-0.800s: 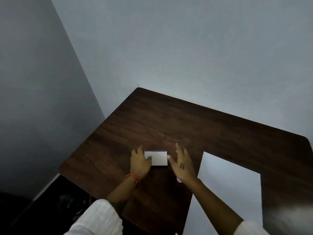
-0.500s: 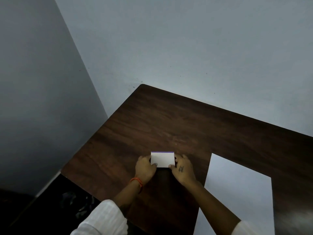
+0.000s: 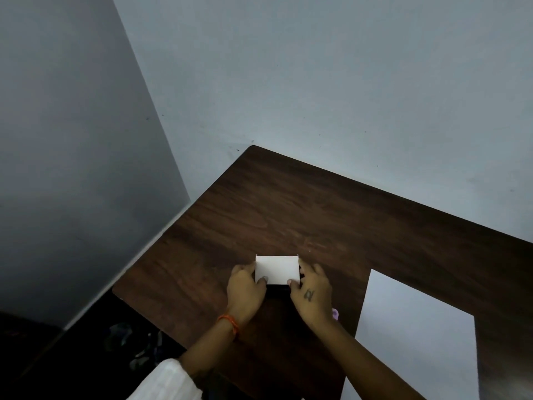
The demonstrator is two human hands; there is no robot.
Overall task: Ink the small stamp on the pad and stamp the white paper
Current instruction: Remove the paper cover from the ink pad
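Dark wooden table; left hand and right hand grip the ink pad's white lid.

The table is dark wood-grain with a smooth, faintly sheened top. On it, right of the ink pad's lid, lies the white paper, flat and matt. The lid itself looks like smooth, matt white plastic or card; which one cannot be told. Left of it, a woven orange thread band circles a wrist above a ribbed white cloth sleeve.
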